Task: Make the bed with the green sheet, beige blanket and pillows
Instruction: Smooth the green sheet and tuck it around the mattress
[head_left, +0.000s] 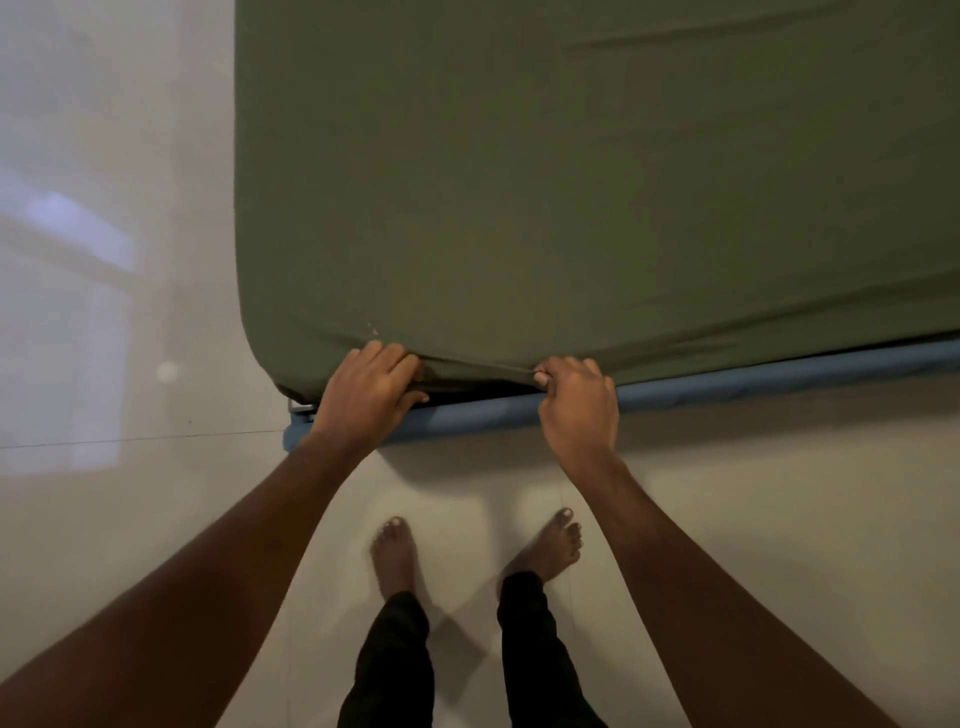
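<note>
Our bare feet (395, 551) stand on pale floor (156, 519). We grip the green sheet (571, 182) edge with our left hand (371, 387) and right hand (579, 400), above the blue frame (727, 387). We see no writing.

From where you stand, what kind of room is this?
Probably a bedroom: a mattress under a green sheet on a blue bed frame, a pale tiled floor, and both hands tucking the sheet's edge.

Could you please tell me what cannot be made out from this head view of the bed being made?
- Underside of the green sheet hem: hidden by the left hand and right hand.
- Curled fingers: tucked into the fabric.
- Far and right sides of the bed: cut off by the frame.
- Blanket and pillows: not in view.
- Blue frame corner fitting: too small.
</note>
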